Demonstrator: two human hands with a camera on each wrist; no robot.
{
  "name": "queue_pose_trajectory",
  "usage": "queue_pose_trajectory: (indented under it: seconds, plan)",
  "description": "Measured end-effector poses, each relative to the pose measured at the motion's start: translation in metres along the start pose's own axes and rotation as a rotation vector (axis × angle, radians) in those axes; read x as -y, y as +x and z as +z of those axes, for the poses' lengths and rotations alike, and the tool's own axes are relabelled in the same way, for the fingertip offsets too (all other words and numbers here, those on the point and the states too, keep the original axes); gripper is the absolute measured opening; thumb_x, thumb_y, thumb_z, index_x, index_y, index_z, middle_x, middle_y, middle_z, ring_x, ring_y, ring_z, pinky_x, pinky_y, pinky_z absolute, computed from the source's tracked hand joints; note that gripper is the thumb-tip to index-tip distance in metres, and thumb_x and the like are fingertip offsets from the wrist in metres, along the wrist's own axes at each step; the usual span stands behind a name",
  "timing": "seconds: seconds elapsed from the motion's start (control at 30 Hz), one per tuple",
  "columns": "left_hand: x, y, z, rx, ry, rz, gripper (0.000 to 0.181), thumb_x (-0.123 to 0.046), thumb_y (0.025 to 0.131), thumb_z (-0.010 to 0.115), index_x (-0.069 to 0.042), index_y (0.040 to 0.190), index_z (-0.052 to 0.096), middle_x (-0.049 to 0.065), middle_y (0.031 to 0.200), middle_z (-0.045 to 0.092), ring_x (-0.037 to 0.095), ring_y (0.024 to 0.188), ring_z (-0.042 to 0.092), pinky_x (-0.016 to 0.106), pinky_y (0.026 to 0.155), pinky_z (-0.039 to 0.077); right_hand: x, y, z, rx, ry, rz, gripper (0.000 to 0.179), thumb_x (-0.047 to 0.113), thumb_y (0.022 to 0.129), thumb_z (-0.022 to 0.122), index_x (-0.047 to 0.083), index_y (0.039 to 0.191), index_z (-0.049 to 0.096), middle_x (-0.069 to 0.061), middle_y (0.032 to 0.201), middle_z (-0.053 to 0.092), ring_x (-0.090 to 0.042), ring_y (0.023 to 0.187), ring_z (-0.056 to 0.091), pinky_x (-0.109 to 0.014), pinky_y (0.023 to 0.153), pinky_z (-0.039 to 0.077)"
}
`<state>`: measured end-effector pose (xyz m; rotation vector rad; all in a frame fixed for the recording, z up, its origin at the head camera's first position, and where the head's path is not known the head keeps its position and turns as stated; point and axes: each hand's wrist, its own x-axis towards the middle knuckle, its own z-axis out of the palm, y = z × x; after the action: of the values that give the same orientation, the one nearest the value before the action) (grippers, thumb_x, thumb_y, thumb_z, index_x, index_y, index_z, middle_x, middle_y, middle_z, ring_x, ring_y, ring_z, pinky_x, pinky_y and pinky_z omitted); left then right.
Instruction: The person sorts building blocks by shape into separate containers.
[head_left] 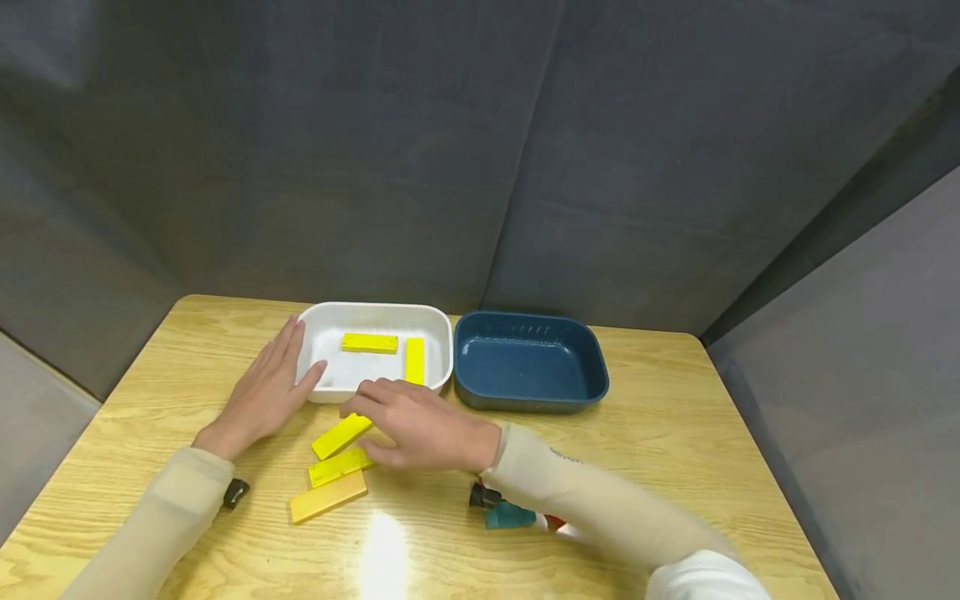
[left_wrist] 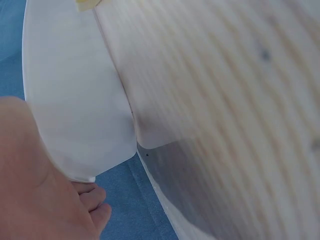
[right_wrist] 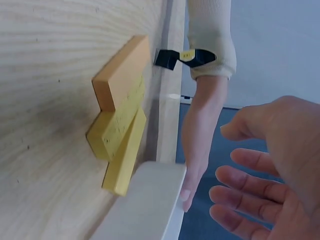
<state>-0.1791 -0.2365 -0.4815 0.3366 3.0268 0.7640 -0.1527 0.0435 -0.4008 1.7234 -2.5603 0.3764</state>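
Note:
My left hand (head_left: 268, 390) rests at the left end of a white plastic bin (head_left: 382, 307), its fingers straight along the outside and its thumb over the rim. Inside the bin lie two yellow blocks, one crosswise (head_left: 370, 343) and one lengthwise (head_left: 415, 360). My right hand (head_left: 420, 423) hovers over the bin's near edge, fingers loosely bent, with nothing in them in the right wrist view. Just below it on the table are two yellow blocks (right_wrist: 117, 125) (right_wrist: 125, 155) and an orange-tan block (right_wrist: 122, 72), lying against one another. The right hand partly covers the yellow ones in the head view.
A dark blue bin (head_left: 532, 400) stands right beside the white one. Under my right forearm lies a teal and red item (head_left: 510, 517), partly hidden. Grey panels (head_left: 375, 150) rise behind the wooden table (head_left: 675, 467) and at its sides.

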Motion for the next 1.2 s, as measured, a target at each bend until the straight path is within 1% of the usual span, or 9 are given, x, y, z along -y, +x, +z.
queue_pose_trajectory:
  seconds: [0.2,0.33,0.4,0.5,0.63,0.73,0.97,1.2]
  plan:
    - [0.0,0.0,0.0,0.003,-0.004,-0.005,0.089,-0.056,0.113,0.037,-0.001,0.171,-0.003,0.019,0.18,-0.007,0.043,0.165,0.005,0.062,0.132,0.01,0.009,-0.002,0.007,-0.008,-0.018,-0.038,0.041,0.025,0.1,0.075,0.01,0.137,0.066,0.001,0.123,0.067,-0.011,0.101,0.061,-0.017,0.094,0.051]
    - [0.0,0.0,0.0,-0.005,-0.005,0.002,0.089,-0.055,0.113,0.038,-0.001,0.171,-0.002,0.019,0.18,-0.006,0.043,0.165,0.006,0.062,0.132,0.011,0.015,-0.003,0.014,-0.001,-0.036,-0.054,0.038,0.024,0.099,0.073,0.01,0.134,0.068,0.002,0.116,0.065,-0.009,0.097,0.059,-0.016,0.089,0.05]
    - [-0.001,0.0,0.0,-0.009,-0.005,0.005,0.089,-0.055,0.113,0.038,-0.001,0.171,-0.002,0.019,0.18,-0.005,0.043,0.165,0.006,0.061,0.132,0.011,0.018,-0.002,0.018,0.012,-0.046,-0.061,0.037,0.025,0.1,0.073,0.011,0.133,0.068,0.003,0.113,0.063,-0.008,0.093,0.057,-0.016,0.087,0.049]
    - [-0.001,0.0,0.0,-0.013,-0.004,0.006,0.089,-0.055,0.113,0.038,-0.001,0.171,-0.002,0.02,0.18,-0.005,0.044,0.164,0.007,0.061,0.132,0.011,0.021,0.0,0.026,0.053,-0.04,-0.068,0.037,0.026,0.101,0.072,0.011,0.134,0.068,0.004,0.113,0.063,-0.007,0.089,0.054,-0.015,0.084,0.048]
    - [-0.001,0.0,0.0,-0.011,-0.006,0.002,0.088,-0.055,0.113,0.037,-0.002,0.171,-0.002,0.019,0.18,-0.005,0.044,0.164,0.008,0.062,0.132,0.011,0.027,0.003,0.037,0.117,-0.025,-0.069,0.039,0.029,0.103,0.071,0.012,0.138,0.067,0.004,0.12,0.064,-0.003,0.09,0.052,-0.014,0.086,0.048]
    - [0.0,0.0,0.0,-0.005,-0.011,0.002,0.088,-0.054,0.113,0.038,-0.002,0.171,-0.003,0.02,0.18,-0.006,0.044,0.165,0.007,0.062,0.132,0.01,0.03,0.005,0.043,0.146,-0.022,-0.073,0.041,0.032,0.103,0.071,0.013,0.139,0.066,0.004,0.123,0.064,-0.002,0.093,0.054,-0.015,0.09,0.049]
    - [-0.001,-0.001,0.0,-0.018,-0.008,0.003,0.088,-0.056,0.113,0.037,-0.003,0.171,-0.002,0.018,0.18,-0.005,0.042,0.165,0.007,0.061,0.132,0.011,0.037,0.008,0.053,0.176,-0.02,-0.069,0.04,0.033,0.103,0.071,0.015,0.138,0.066,0.004,0.125,0.064,-0.005,0.104,0.06,-0.015,0.099,0.049]
    - [0.0,0.0,0.001,-0.019,-0.009,0.006,0.088,-0.056,0.113,0.037,-0.002,0.171,-0.002,0.019,0.18,-0.004,0.043,0.165,0.007,0.06,0.133,0.01,0.041,0.012,0.063,0.2,-0.037,-0.065,0.038,0.032,0.103,0.072,0.015,0.137,0.067,0.007,0.117,0.063,-0.002,0.097,0.056,-0.013,0.093,0.049]
